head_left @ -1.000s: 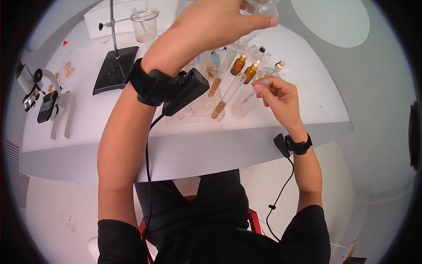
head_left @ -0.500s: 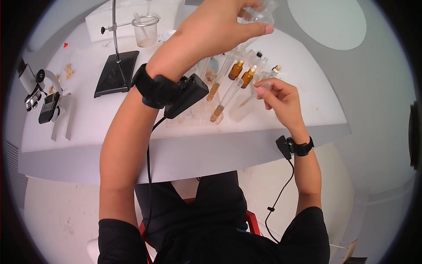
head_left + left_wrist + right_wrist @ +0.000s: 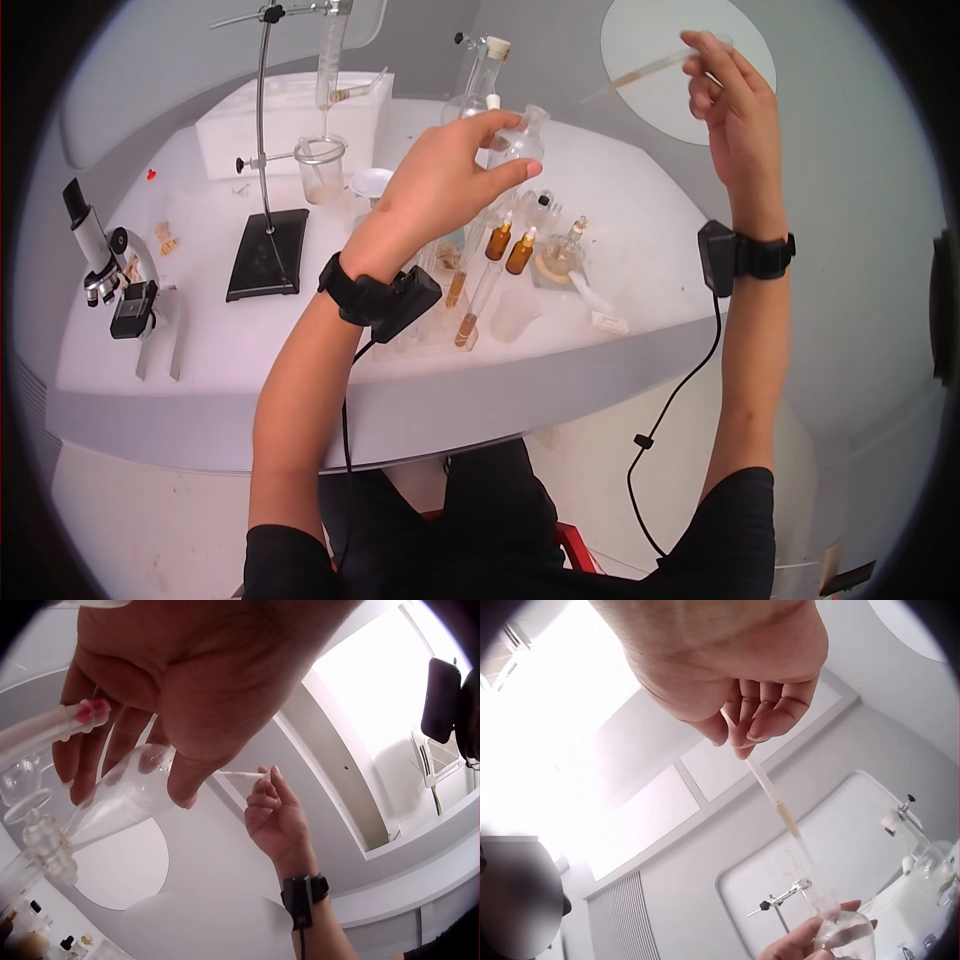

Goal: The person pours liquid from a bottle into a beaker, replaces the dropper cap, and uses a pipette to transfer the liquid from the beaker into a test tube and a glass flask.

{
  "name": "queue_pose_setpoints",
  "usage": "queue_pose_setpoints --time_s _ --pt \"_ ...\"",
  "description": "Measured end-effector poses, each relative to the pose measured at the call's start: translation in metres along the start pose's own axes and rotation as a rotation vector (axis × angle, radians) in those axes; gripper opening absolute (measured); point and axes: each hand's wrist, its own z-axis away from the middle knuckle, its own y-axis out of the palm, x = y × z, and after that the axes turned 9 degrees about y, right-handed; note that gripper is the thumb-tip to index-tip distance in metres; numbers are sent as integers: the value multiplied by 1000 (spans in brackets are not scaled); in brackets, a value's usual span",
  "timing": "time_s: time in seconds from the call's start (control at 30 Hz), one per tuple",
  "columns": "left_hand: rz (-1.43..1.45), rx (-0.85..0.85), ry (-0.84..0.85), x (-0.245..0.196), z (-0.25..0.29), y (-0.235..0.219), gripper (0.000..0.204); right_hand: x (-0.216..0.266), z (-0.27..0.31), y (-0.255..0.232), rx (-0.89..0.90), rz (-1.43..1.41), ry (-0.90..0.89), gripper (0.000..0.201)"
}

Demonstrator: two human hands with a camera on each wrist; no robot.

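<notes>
My left hand [image 3: 450, 170] grips a clear glass flask [image 3: 520, 148] by its body, the neck pointing up, above the table's middle. Raised at the upper right, my right hand [image 3: 738, 110] pinches a thin dropper [image 3: 645, 74] by its end; its tip slants down leftward. In the right wrist view, the dropper [image 3: 780, 806] holds a yellowish liquid and points toward the flask [image 3: 846, 934], its tip a little above the neck. The left wrist view shows the flask [image 3: 127, 791] between thumb and fingers. Whether liquid is in the flask I cannot tell.
Two amber bottles [image 3: 519, 252] and test tubes [image 3: 478, 305] with brown contents stand below the left hand. A stand with a black base [image 3: 268, 255] and a ringed beaker [image 3: 322, 175] is at the left, beside a microscope [image 3: 120, 265]. A stoppered flask [image 3: 490, 70] stands behind.
The right hand has risen from beside the test tubes with the dropper, well up and to the right. The head view has tilted upward, showing more of the stand and the flask in my left hand.
</notes>
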Motion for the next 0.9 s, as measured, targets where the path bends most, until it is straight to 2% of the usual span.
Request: queue_pose_setpoints --time_s 0.2,0.47,0.67,0.8,0.9 --pt "39 29 -62 -8 0 -4 62 3 -22 19 152 90 23 34" --pt "58 41 -72 -8 -1 -5 62 -6 -18 37 193 126 90 30" --pt "64 62 -107 -14 -2 -8 62 -10 -17 43 220 131 64 27" --pt "57 58 -105 -13 -2 -7 62 -19 -15 37 180 93 57 29" --pt "32 72 -122 -11 -2 -6 63 -32 1 20 -28 -131 12 33"
